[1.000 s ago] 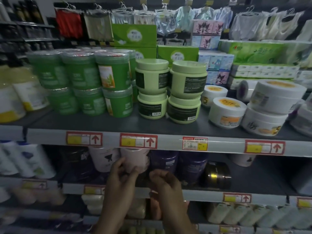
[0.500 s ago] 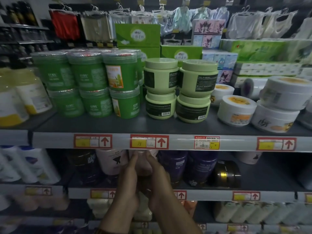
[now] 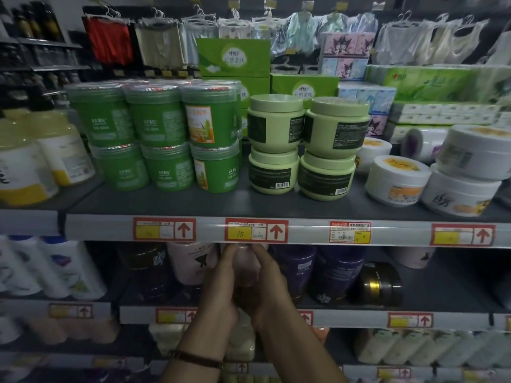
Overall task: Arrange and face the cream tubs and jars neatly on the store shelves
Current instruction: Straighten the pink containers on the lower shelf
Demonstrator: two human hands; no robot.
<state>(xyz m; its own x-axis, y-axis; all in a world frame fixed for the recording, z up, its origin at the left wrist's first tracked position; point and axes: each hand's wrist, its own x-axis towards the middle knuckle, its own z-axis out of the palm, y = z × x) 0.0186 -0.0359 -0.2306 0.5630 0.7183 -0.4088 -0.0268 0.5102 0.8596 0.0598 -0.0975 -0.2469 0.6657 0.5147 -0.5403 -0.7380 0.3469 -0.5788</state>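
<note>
Fig. | pale jar (image 3: 245,262) on middle shelf (image 3: 359,317), at 6 o'clock from price tag marked 15 (image 3: 255,230) | left hand (image 3: 221,275) at its 9 o'clock, right hand (image 3: 272,277) at 3 o'clock, fingers curled round it (base in shadow) | light-green jars (image 3: 301,147) stacked in twos at 12 o'clock

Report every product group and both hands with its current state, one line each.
left hand, curled round the pink jar's left side.
right hand, curled round its right side.
pink jar, upright, held between both hands.
dark green tubs, lidded, stacked two high.
light green jars, lidded, stacked two high, lower pair's barcodes facing out.
white tubs, lidded, right pair stacked.
</note>
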